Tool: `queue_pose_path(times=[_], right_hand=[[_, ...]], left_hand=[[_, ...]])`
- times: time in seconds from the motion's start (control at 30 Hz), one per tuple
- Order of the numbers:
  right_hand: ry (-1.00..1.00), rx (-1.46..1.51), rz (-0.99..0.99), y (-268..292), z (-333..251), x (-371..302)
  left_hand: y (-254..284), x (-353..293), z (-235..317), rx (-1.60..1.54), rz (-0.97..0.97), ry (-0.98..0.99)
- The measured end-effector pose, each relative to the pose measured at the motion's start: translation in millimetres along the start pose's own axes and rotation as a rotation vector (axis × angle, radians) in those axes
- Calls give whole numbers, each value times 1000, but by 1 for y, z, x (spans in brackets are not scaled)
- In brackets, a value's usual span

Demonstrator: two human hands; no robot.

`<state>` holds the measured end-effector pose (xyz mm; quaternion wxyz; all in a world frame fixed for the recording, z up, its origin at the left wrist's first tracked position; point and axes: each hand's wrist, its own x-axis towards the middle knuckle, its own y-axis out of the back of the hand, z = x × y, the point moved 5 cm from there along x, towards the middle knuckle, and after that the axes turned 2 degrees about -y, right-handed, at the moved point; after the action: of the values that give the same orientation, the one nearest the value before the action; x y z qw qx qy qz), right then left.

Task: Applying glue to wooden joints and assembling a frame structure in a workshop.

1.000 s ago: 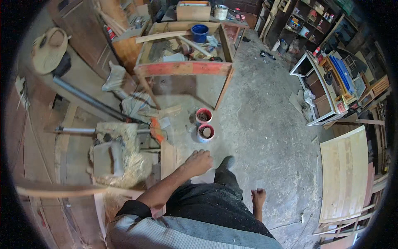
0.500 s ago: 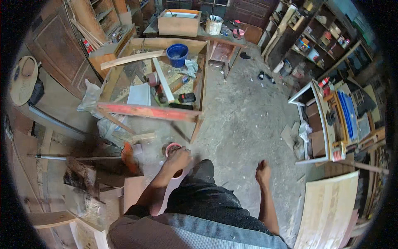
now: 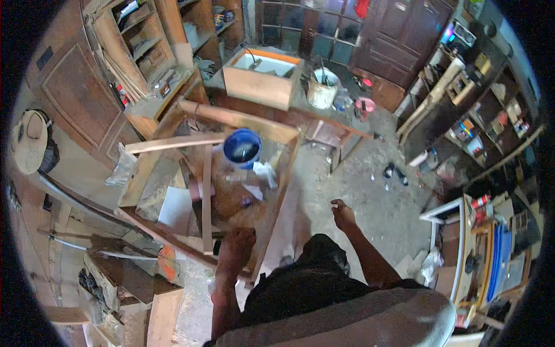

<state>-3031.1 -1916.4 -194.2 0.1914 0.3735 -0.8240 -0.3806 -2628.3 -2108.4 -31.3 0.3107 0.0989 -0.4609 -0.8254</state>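
Observation:
My left hand (image 3: pixel 235 251) is low over the near corner of a wooden table-like frame (image 3: pixel 165 236). Its fingers are curled and in shadow, and what they hold is hidden; a reddish edge (image 3: pixel 216 298) shows beside the wrist. My right hand (image 3: pixel 343 215) hangs in the air over the concrete floor, fingers loosely parted, nothing in it. Inside the frame, a blue bucket (image 3: pixel 243 148) stands near a crumpled pale cloth (image 3: pixel 265 173). A narrow wooden strip (image 3: pixel 207 199) lies lengthwise beside a white sheet (image 3: pixel 175 207), and another board (image 3: pixel 173 143) crosses the far left side.
Beyond the frame, a bench holds a wooden box (image 3: pixel 260 87) and a paint-stained white bucket (image 3: pixel 322 92). Dark sandals (image 3: pixel 396 174) lie on the floor. A white-legged table (image 3: pixel 462 231) stands right, and wood offcuts (image 3: pixel 124 277) are piled at left.
The view has moved forward, bringing the frame closer. My left hand has come up to its near corner, where a pink-rimmed round thing showed beside it earlier. My right hand has risen and its fingers have loosened.

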Motion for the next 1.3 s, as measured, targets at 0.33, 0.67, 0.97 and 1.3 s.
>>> queue_pose_path(times=[0.33,0.67,0.97,1.3], right_hand=[[301,-227,246,110,16,621],[214,-461,-2,110,43,801],[420,422,-278,258,-116,572],[314,821,-1422,154,-225,173]], left_hand=[[-37,16,-17,-215,629,1030],[-75,227,113,15,326,733],[-75,317,170,-2,442,453],[-58,131,289,-287,553,880]])
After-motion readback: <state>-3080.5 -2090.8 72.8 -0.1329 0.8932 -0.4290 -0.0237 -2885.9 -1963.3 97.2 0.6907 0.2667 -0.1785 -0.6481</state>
